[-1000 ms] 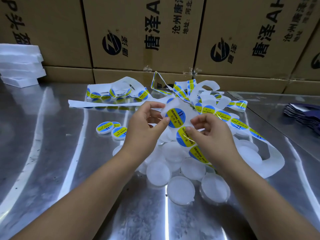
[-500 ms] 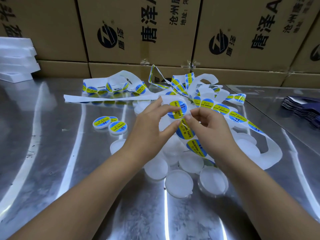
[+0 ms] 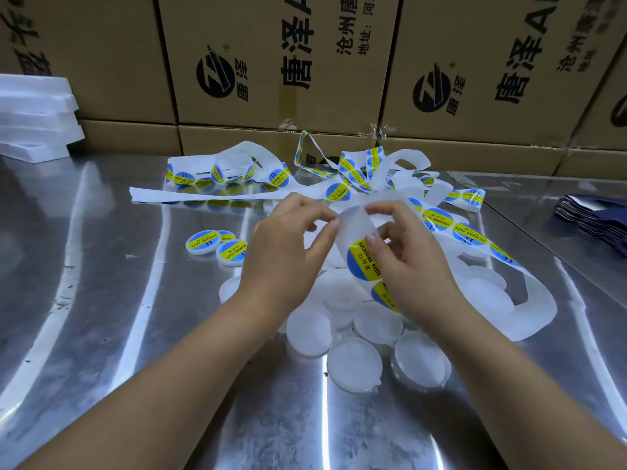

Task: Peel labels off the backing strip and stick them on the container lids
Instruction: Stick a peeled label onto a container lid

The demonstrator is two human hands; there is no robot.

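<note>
Fingertips (image 3: 334,226) of left hand (image 3: 288,256) and right hand (image 3: 410,266) pinch the backing strip (image 3: 356,223) between them, a label (image 3: 363,264) at the pinch's six o'clock.

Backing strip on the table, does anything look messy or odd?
Yes: the backing strip lies in a loose tangle of loops on the metal table, partly draped over the unlabelled lids. Nothing looks torn.

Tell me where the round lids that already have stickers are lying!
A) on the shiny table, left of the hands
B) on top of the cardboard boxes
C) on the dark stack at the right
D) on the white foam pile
A: the labelled lids lie on the metal table, just left of the left hand, which pinches the backing strip together with the right hand.
</note>
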